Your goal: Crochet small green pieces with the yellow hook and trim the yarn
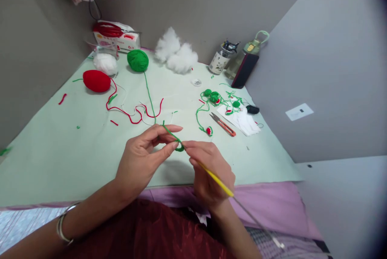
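Observation:
My left hand [140, 154] is closed, pinching a small green crochet piece [179, 148] between thumb and fingers, with green yarn [169, 133] running over the forefinger. A crochet hook [216, 179] with a yellow grip and a long metal shaft lies in my right hand [210, 166], whose fingers are wrapped round it. Its tip meets the green piece, though the fingertips mostly hide the contact. From the left hand the working strand leads back to a green yarn ball [138, 61].
Red yarn [96, 81] and white yarn [105, 64] lie at the back left, near a tissue box [130, 42]. White stuffing [176, 52] sits at the back. Thread snips [223, 124], small crocheted pieces [214, 97], a phone [245, 71] and a pen holder [220, 60] stand or lie rightward.

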Action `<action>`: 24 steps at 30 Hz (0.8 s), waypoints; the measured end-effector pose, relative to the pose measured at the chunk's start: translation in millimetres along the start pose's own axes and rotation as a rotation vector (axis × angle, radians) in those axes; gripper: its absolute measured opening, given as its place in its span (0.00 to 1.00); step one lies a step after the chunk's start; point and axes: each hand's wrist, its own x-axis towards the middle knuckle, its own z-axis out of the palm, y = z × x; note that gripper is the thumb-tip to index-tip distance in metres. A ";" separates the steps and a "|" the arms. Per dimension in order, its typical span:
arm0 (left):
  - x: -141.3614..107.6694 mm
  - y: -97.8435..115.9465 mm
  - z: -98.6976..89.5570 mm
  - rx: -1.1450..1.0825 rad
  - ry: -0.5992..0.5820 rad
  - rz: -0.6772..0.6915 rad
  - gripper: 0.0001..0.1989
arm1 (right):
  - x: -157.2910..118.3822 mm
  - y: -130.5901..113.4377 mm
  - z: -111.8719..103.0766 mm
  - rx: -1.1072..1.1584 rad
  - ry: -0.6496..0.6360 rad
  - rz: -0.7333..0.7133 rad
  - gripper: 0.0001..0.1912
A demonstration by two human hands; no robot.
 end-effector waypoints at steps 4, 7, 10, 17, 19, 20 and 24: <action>-2.7 -0.4 3.1 -0.054 0.005 -0.009 0.11 | -7.2 5.7 9.4 -0.189 0.026 -0.101 0.24; -2.1 -0.1 3.1 -0.129 -0.030 -0.038 0.14 | -6.9 8.7 13.2 -0.132 0.079 -0.057 0.21; 2.3 -0.8 0.0 -0.160 -0.060 -0.069 0.17 | -0.4 6.4 11.7 0.066 0.152 0.078 0.17; 6.2 -5.3 -2.9 -0.292 -0.164 -0.152 0.21 | 11.6 4.8 6.9 0.502 0.225 0.398 0.09; 5.4 -5.6 -2.4 -0.290 -0.164 -0.148 0.20 | 11.3 5.3 6.2 0.561 0.225 0.425 0.10; 5.1 -5.7 -2.3 -0.284 -0.162 -0.144 0.20 | 11.0 5.0 5.7 0.550 0.226 0.419 0.10; 5.1 -5.9 -2.9 -0.248 -0.144 -0.120 0.19 | 9.8 2.1 2.2 0.373 0.193 0.306 0.12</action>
